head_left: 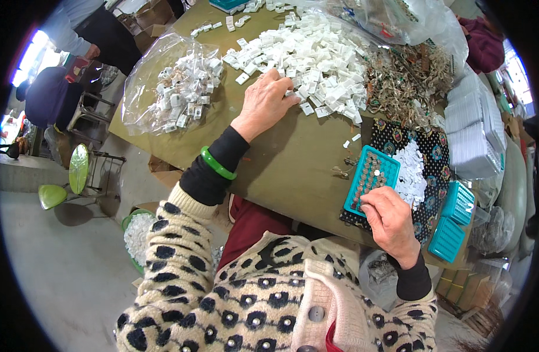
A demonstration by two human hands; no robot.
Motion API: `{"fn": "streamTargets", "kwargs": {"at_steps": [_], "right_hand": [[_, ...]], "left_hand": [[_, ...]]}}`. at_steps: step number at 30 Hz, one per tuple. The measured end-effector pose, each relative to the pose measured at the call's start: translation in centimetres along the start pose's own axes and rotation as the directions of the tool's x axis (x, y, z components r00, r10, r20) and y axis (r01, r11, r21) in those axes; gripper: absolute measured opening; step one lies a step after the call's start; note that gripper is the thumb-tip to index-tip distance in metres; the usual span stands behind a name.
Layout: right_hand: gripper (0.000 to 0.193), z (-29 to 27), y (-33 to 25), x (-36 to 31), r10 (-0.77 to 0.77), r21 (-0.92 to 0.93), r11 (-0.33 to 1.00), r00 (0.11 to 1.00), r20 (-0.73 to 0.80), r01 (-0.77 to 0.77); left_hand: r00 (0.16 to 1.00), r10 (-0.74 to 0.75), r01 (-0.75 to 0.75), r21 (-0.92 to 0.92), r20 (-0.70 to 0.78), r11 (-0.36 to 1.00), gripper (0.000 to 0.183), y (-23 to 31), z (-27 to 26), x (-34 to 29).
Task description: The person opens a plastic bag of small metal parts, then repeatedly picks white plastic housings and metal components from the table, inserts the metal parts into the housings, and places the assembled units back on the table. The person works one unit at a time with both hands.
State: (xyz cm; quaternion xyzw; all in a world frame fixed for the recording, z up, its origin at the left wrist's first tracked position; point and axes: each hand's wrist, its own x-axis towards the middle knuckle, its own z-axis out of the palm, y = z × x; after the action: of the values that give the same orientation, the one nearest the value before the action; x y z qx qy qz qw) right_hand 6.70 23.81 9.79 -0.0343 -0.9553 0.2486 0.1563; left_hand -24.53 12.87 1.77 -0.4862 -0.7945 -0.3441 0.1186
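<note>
My left hand is at the near edge of a large heap of small white plastic pieces. Its fingers are curled down into the pieces, and whatever they grip is hidden. A green bangle circles that black-cuffed wrist. My right hand is over the near end of a teal tray, thumb and forefinger pinched; I cannot make out what is between them. Rows of small brownish metal parts and one white bit lie in the tray. Beside it are many flat white pieces on a dark patterned cloth.
A clear bag of assembled white pieces lies at left. Tangled metal parts are heaped at far right, beside stacked white trays. Two more teal trays sit at the right edge. A green chair and other people are beyond the table.
</note>
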Motion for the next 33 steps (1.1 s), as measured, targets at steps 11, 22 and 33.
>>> {"fn": "streamTargets", "kwargs": {"at_steps": [11, 22, 33], "right_hand": [[0.015, -0.1, 1.0, -1.3, -0.055, -0.003, 0.998, 0.998, 0.012, 0.055], [0.011, -0.4, 0.6, -1.8, -0.068, 0.008, 0.998, 0.997, -0.042, 0.069], [0.01, -2.6, 5.4, 3.0, 0.058, -0.074, 0.995, 0.982, -0.182, -0.072]], "left_hand": [[0.997, 0.003, 0.003, -0.072, 0.079, 0.997, 0.013, 1.3, -2.0, -4.2], [0.965, -0.161, 0.189, -0.123, 0.206, 0.974, 0.032, 2.2, -1.2, -4.2], [0.827, -0.431, 0.528, -0.762, 0.361, 0.376, 0.038, 7.2, -2.3, -9.4]]}}
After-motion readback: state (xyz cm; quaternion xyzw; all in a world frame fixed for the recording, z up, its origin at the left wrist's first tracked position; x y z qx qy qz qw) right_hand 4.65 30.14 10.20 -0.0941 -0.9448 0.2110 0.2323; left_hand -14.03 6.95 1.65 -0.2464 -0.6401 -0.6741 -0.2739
